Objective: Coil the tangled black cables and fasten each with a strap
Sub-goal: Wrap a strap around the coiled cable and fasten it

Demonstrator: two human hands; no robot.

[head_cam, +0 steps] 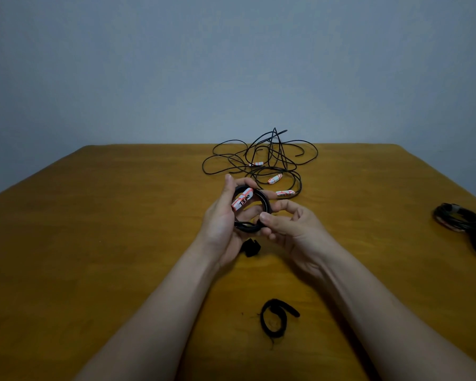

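Left hand [220,218]: it curls round the left side of the coil [266,199], thumb up on top.
Right hand [291,226]: it pinches the right side of the coil with thumb and finger.
Coil: both hands hold it up over the middle of the table [121,215]. A white and orange tag [242,200] lies across it. I see no strap on it yet.
What could go wrong: the coil may spring open. One hand has to let go to pick up a strap, and then the loops may slip and spread. A loose grip would do it.
Another slip: the strap could catch only some loops, so the others hang out.
Small strap [251,247]: it lies on the table just under the hands, beside the left wrist. Nothing blocks it.
Long strap [276,317]: it lies curled near the front edge, between the two arms.
Tangle [271,158]: it sits at the far edge. Its nearest loop lies just behind the hands, so a finger could snag it and drag the pile.
Done coils [460,218]: two lie at the right edge, well apart from the hands.
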